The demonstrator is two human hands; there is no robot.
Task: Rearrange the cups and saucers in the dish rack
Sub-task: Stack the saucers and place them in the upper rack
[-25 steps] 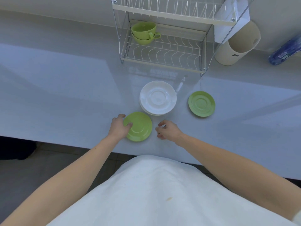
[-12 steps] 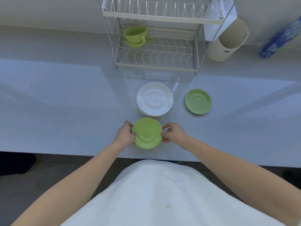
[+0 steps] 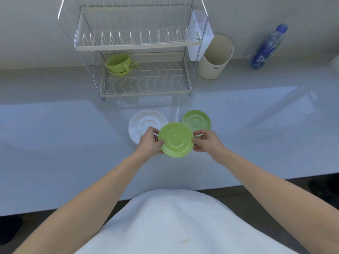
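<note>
Both hands hold a green saucer (image 3: 175, 139) above the counter: my left hand (image 3: 149, 142) grips its left rim, my right hand (image 3: 206, 142) pinches its right rim. Behind it, a second green saucer (image 3: 197, 119) lies flat on the counter, partly hidden. A stack of white saucers (image 3: 145, 123) sits to the left, partly covered by my left hand. Two stacked green cups (image 3: 119, 64) stand at the back left of the lower shelf of the two-tier wire dish rack (image 3: 145, 88). The upper shelf holds nothing.
A cream cylindrical holder (image 3: 214, 57) stands right of the rack, under a white cutlery box (image 3: 200, 35) hung on the rack's side. A blue plastic bottle (image 3: 267, 46) stands at the back right. The counter's front edge (image 3: 238, 182) is near my body.
The green saucer has come off the counter near the front edge and moved up and to the right, now held by both hands over the white stack and second green saucer.
</note>
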